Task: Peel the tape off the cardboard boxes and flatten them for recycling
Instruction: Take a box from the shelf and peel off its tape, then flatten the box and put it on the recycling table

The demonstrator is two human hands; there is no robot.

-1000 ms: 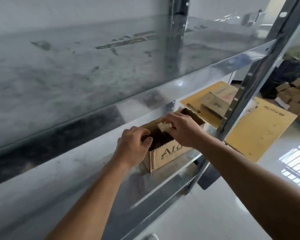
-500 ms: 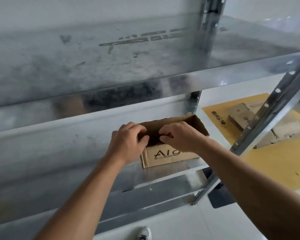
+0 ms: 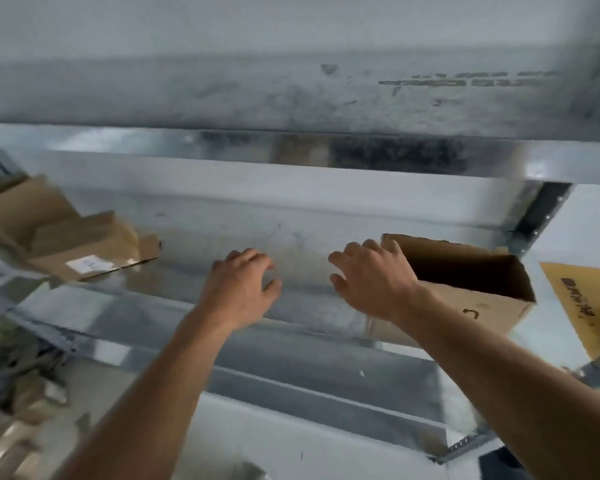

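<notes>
An open-topped brown cardboard box (image 3: 478, 303) stands on the metal shelf (image 3: 291, 237) at the right. My right hand (image 3: 371, 278) hovers just left of its near corner with relaxed fingers and holds nothing. Further left, my left hand (image 3: 239, 282) is over the bare shelf, fingers loosely spread and empty. Several cardboard pieces (image 3: 70, 237) lie stacked on the shelf at the far left, one bearing a white label. The frame is blurred by motion.
An upper shelf (image 3: 291, 98) overhangs close above the hands. A slotted upright post (image 3: 541, 216) stands behind the box. Yellow cardboard (image 3: 582, 299) lies on the floor at right. Crumpled scraps (image 3: 14, 375) pile up at the lower left.
Both hands have let go of the box and shifted left over the bare shelf. The view has swung left, bringing the cardboard stack at the far left into sight.
</notes>
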